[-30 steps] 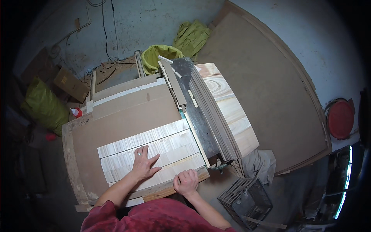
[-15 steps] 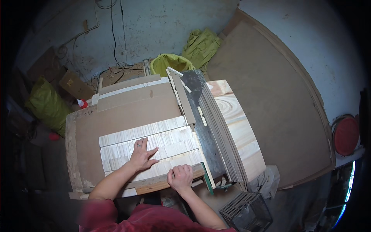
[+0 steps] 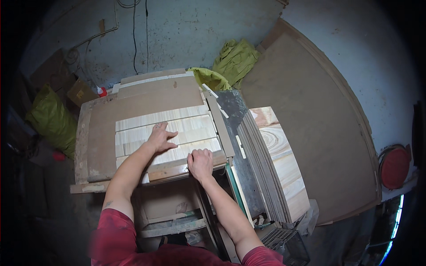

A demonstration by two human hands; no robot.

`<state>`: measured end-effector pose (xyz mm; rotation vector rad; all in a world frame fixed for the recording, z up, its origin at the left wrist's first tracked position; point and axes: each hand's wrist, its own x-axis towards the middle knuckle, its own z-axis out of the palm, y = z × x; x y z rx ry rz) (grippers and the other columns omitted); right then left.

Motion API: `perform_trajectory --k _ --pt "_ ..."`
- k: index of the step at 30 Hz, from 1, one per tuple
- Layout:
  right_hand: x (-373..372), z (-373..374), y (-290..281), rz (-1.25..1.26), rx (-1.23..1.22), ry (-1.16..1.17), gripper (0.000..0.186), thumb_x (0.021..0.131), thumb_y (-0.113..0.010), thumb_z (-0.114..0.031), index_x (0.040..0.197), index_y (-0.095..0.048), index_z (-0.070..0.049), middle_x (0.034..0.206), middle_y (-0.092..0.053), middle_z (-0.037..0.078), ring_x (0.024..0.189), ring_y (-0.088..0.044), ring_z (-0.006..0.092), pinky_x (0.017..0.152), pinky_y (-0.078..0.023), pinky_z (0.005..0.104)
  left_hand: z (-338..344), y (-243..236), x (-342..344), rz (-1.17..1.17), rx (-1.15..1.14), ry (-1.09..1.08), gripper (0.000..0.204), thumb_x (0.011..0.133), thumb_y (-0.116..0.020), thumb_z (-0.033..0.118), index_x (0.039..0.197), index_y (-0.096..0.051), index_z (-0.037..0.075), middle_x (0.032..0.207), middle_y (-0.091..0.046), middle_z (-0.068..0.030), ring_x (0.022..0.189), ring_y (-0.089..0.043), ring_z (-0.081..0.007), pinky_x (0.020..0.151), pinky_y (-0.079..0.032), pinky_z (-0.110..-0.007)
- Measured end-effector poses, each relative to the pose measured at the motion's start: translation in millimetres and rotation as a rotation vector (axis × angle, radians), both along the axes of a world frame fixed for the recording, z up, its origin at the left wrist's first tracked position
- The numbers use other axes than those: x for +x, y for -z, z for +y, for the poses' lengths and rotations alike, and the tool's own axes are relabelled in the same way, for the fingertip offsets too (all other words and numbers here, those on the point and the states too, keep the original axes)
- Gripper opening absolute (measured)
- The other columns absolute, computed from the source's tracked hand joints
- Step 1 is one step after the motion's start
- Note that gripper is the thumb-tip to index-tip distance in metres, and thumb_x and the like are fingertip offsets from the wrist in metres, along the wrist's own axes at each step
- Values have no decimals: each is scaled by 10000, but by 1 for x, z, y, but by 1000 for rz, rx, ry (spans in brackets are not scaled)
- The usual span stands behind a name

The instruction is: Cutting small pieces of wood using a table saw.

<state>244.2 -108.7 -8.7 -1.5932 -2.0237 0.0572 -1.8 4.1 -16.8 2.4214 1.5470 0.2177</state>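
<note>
My left hand [image 3: 160, 138] lies on a row of pale wooden boards [image 3: 199, 128], its fingers and thumb spread. The boards sit side by side on a brown sheet [image 3: 102, 142] atop a wooden table. At the near edge, my right hand [image 3: 201, 164] is closed over the wooden front bar [image 3: 171, 172], knuckles up; its fingertips are hidden. Just right of the boards runs a narrow brown strip [image 3: 220, 125] beside a dark metal top [image 3: 250, 177].
A stack of brown sheets [image 3: 262, 166] and pale grained panels [image 3: 284, 157] stands to the right. Large brown sheets [image 3: 310, 119] lean on the wall. Green sacks [image 3: 235, 60] lie behind, another [image 3: 51, 117] at left. A plastic crate [image 3: 288, 248] is low right.
The table top has slid away from me with the pale boards and brown sheet on it. Both hands have travelled forward with it, and my arms are more outstretched.
</note>
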Motion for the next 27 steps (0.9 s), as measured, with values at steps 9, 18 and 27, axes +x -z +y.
perform_trajectory --k 9,18,27 --pt "-9 6 3 -29 -110 8 263 1019 -680 -278 966 -786 -43 1005 -768 163 1069 -669 362 1073 -479 502 4 -11 -1 64 -79 -99 755 789 -923 616 1479 -751 362 1689 -449 -285 1599 -388 -443 1310 -317 -580" --pt "30 -140 -6 40 -46 14 223 986 -721 -235 878 -732 -40 917 -715 163 986 -638 378 990 -485 512 -145 -20 36 72 -27 -29 738 811 -900 622 1476 -756 336 1656 -465 -316 1575 -422 -449 1284 -281 -688" --pt "112 -317 -11 37 34 25 154 852 -763 -171 776 -668 -76 814 -636 122 849 -612 347 868 -489 497 -327 -32 97 -132 36 30 932 699 -984 547 1499 -707 156 1507 -525 -321 1439 -474 -492 1243 -327 -630"
